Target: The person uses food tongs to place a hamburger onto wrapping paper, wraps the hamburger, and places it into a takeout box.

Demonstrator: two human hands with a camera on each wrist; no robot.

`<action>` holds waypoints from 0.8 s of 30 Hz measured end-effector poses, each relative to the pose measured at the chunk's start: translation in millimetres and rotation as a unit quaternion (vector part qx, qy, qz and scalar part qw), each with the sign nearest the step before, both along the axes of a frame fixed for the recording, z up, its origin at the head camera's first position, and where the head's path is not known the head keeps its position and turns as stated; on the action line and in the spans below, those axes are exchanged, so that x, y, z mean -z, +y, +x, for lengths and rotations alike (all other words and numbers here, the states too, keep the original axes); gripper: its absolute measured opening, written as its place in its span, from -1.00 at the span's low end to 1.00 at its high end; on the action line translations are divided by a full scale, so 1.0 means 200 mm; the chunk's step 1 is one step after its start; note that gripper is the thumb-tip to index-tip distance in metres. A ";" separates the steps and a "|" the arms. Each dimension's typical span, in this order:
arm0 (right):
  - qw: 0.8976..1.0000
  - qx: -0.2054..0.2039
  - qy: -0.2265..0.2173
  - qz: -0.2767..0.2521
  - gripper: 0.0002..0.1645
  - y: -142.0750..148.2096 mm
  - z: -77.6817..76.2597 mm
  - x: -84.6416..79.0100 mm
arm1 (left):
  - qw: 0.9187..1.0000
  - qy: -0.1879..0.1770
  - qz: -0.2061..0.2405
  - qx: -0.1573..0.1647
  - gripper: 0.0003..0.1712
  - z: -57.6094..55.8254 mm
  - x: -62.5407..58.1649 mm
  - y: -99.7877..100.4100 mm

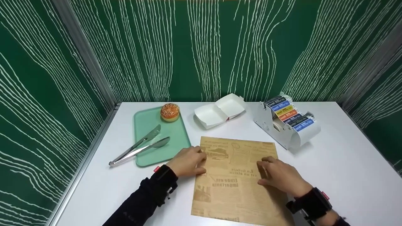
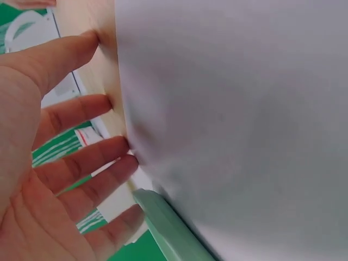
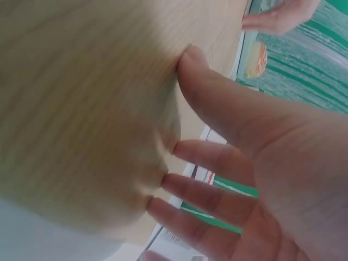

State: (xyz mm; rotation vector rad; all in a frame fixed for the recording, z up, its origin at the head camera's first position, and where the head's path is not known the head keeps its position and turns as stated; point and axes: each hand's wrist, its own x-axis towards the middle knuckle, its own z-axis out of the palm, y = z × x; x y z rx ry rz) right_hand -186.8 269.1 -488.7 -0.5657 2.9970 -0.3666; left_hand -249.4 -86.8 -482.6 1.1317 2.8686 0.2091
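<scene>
A brown sheet of newsprint-patterned wrapping paper (image 1: 234,191) lies on the white table, its printed words reading in mirror image. My left hand (image 1: 188,161) rests at the paper's left edge; in the left wrist view its fingers (image 2: 81,163) are spread, with thumb and fingertips touching down along that edge. My right hand (image 1: 281,175) is on the right part of the sheet. Its thumb and fingertips press on the paper (image 3: 81,136), which bulges slightly in the right wrist view. Neither hand grips anything.
Behind my left hand is a green tray (image 1: 179,141) with a seeded bun (image 1: 170,112) and metal tongs (image 1: 138,147) whose handle overhangs the tray's side. An open white box (image 1: 220,111) stands at the back. To its right is a label dispenser (image 1: 282,122).
</scene>
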 end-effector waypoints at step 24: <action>0.997 -0.006 -0.065 -0.038 -0.06 0.03 -0.10 -0.04 | 0.999 0.027 0.006 -0.023 -0.51 0.09 0.03 0.00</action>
